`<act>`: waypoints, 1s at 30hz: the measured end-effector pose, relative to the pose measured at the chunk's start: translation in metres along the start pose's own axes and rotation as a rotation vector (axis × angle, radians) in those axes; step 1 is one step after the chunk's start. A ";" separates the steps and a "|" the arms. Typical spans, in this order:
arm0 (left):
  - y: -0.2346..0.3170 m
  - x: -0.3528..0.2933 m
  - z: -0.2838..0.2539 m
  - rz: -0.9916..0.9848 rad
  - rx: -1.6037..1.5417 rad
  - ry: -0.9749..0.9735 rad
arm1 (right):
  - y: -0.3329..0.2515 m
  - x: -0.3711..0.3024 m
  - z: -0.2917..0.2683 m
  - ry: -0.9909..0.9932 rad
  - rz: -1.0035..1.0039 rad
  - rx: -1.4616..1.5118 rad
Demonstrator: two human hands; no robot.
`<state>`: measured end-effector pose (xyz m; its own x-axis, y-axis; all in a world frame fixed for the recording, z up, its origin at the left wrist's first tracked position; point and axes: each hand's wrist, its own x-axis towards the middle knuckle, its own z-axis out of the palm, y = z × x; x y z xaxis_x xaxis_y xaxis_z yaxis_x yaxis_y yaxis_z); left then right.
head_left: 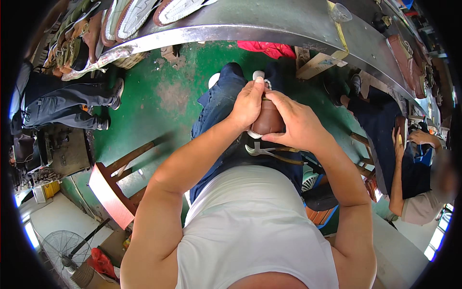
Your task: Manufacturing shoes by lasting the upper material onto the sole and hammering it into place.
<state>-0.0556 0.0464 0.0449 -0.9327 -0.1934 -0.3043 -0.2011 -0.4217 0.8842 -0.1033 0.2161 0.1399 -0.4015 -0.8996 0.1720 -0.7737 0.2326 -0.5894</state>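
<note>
Above my lap I hold a brown leather shoe [269,119] with a pale edge along its near end. My left hand [247,103] is closed on its left side, the thumb pressed near the far end. My right hand [303,123] wraps its right side, fingers at the far part and thumb at the near end. Both hands hide much of the shoe. Just below it, on my lap, lies a hammer-like tool with a metal head [260,150], touched by neither hand.
A metal-edged workbench [216,32] spans the far side, with unfinished shoes [132,19] at left and brown shoes [402,60] at right. A wooden chair [115,185] stands left, a fan [65,250] lower left. One person stands left; a co-worker sits right holding a shoe.
</note>
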 end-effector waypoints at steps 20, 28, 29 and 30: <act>0.045 -0.009 -0.010 0.040 0.031 -0.071 | 0.053 -0.033 0.081 0.150 0.616 0.650; -0.049 -0.006 -0.060 -0.226 0.548 0.088 | -0.011 -0.109 0.062 -0.313 0.271 -0.197; -0.039 -0.013 -0.050 -0.224 0.670 0.112 | -0.014 -0.109 0.054 -0.433 0.363 -0.203; -0.038 -0.015 -0.052 -0.238 0.673 0.112 | -0.016 -0.105 0.047 -0.555 0.442 -0.207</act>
<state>-0.0183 0.0191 -0.0030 -0.8120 -0.2687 -0.5182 -0.5690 0.1666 0.8053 -0.0252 0.2898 0.0941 -0.4332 -0.7474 -0.5038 -0.6957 0.6326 -0.3403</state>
